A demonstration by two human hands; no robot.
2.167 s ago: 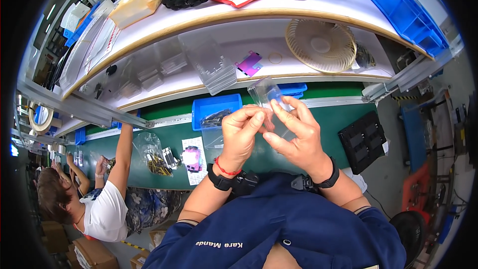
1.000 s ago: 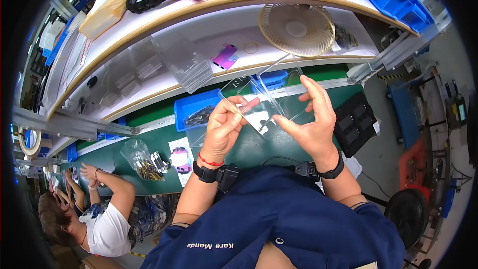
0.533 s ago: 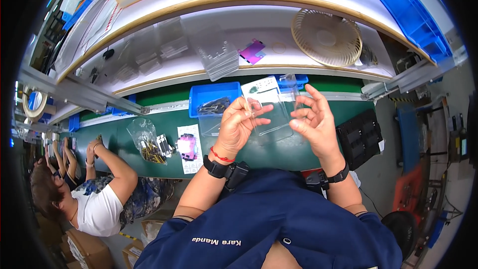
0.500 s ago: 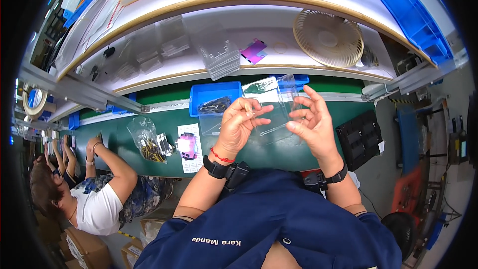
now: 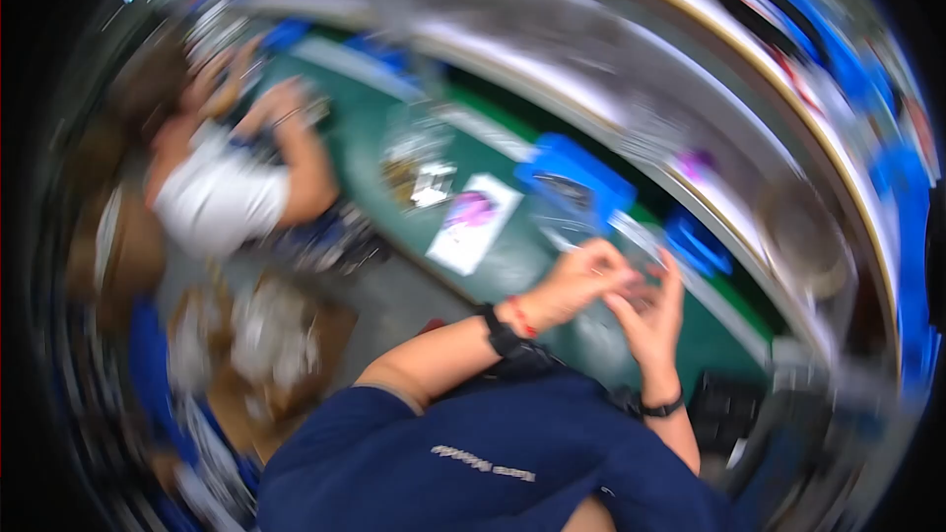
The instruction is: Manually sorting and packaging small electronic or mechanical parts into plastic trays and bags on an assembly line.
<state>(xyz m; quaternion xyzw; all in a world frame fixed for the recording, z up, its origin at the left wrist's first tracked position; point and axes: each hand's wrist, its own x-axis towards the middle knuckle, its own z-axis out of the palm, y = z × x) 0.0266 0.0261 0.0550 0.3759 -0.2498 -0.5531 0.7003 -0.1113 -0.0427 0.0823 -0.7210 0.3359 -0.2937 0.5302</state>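
My left hand (image 5: 583, 274) is raised over the green bench, its thumb and fingertips drawn together in a pinch. Whatever it holds, if anything, is lost in the blur. Close by on the right, my right hand (image 5: 652, 315) points its fingers upward, with its thumb toward the left fingertips. Motion smears those fingers, and I cannot tell whether they grip anything. Just beyond the hands stands a blue bin (image 5: 579, 177) with dark parts in it. A white sheet (image 5: 473, 246) with a pink-purple piece (image 5: 471, 207) on it lies to the left.
A clear bag (image 5: 414, 153) of small parts lies farther left on the green bench (image 5: 379, 212). A person in a white top (image 5: 222, 182) works at the left. Shelving (image 5: 611, 89) runs behind the bench; a round basket (image 5: 803, 236) sits there. A carton (image 5: 286, 355) with clear bags stands below left.
My view has swung left and tilted, blurring everything. My hands have come closer together. More of the person and the carton on the left now shows.
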